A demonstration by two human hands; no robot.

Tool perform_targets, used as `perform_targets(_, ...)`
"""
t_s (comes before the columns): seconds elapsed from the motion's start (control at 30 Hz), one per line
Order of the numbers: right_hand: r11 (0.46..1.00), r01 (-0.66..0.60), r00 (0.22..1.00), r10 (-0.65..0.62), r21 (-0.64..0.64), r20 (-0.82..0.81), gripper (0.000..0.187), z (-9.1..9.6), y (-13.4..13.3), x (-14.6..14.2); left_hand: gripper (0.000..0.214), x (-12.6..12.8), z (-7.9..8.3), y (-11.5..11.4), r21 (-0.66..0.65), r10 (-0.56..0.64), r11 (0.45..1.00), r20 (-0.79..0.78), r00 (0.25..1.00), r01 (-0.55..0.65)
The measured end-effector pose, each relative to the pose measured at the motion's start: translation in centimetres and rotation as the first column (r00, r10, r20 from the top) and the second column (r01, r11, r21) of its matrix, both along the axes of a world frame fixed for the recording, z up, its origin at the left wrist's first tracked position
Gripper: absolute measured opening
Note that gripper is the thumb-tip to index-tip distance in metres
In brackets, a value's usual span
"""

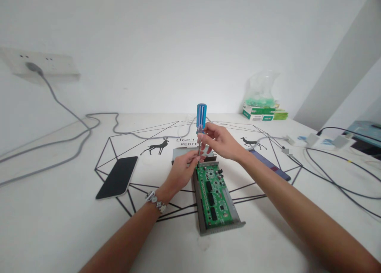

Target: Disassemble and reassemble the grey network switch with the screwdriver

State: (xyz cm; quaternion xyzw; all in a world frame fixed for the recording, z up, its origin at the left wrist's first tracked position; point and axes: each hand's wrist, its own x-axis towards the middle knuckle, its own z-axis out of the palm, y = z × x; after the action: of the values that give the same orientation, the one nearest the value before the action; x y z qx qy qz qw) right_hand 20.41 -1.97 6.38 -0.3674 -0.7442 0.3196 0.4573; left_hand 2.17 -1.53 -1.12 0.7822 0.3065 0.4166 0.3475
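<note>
A screwdriver (201,116) with a clear blue handle stands upright over the far left corner of an open metal case holding a green circuit board (220,201). The fingers of my right hand (218,140) are closed around the lower part of the screwdriver, just under its handle. My left hand (183,169) pinches near the shaft's lower end, at the case's far edge. Its fingertips hide the screwdriver's tip, and whether they also hold a small part cannot be made out. Behind the case lies a grey metal cover (180,154), partly hidden by both hands.
A black phone (117,177) lies left of my hands, and a dark-screened device (269,164) lies under my right forearm's far side. Grey cable (116,124) runs from the wall socket (44,64). Boxes (258,112) with a plastic bag stand at the back right; black cables (330,179) loop at right.
</note>
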Motion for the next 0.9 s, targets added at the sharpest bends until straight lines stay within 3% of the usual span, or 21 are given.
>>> perform_targets(0.13,0.968,-0.180,0.983,0.182,-0.172,-0.009,0.027,1.2,-0.2,1.0,0.027,0.0,0.0,0.0,-0.005,0.003,1.000,0.010,1.000,-0.003)
perform_targets(0.2,0.964,-0.174,0.984,0.178,-0.202,0.000,0.030,1.3,-0.2,1.1,0.026,0.0,0.0,-0.1,-0.015,0.005,1.000,0.024,1.000,-0.004)
perform_targets(0.3,0.994,0.062,0.998,-0.063,-0.086,-0.002,0.034,0.9,-0.3,0.4,0.025,0.2,0.2,-0.2,-0.041,0.028,0.999,0.051,0.998,-0.026)
perform_targets(0.4,0.927,0.351,0.935,-0.356,0.131,0.011,0.032,0.3,-0.5,-0.8,0.026,0.3,0.4,-0.4,-0.055,0.052,0.997,0.053,0.997,-0.049)
perform_targets(0.47,0.876,0.431,0.892,-0.450,0.216,0.042,0.033,0.1,-0.7,-1.5,0.026,0.4,0.5,-0.5,-0.052,0.056,0.997,0.045,0.997,-0.054)
perform_targets(0.53,0.860,0.447,0.876,-0.476,0.247,0.070,0.034,0.1,-0.8,-1.8,0.026,0.4,0.5,-0.5,-0.051,0.054,0.997,0.045,0.998,-0.052)
perform_targets(0.63,0.896,0.382,0.908,-0.409,0.227,0.087,0.033,0.3,-0.8,-1.5,0.026,0.5,0.3,-0.4,-0.046,0.048,0.998,0.060,0.997,-0.045)
perform_targets(0.73,0.973,0.198,0.976,-0.207,0.117,0.067,0.029,0.6,-0.6,-0.6,0.027,0.4,0.1,-0.2,-0.015,0.039,0.999,0.058,0.998,-0.038)
perform_targets(0.8,0.997,0.071,0.997,-0.071,0.019,0.026,0.030,0.6,-0.5,-0.3,0.028,0.3,0.1,-0.1,-0.013,0.027,1.000,0.042,0.999,-0.027)
perform_targets(0.9,0.997,0.071,0.997,-0.073,-0.037,-0.038,0.034,0.1,-0.5,-0.4,0.026,0.2,0.3,-0.1,-0.023,0.025,0.999,0.026,0.999,-0.024)
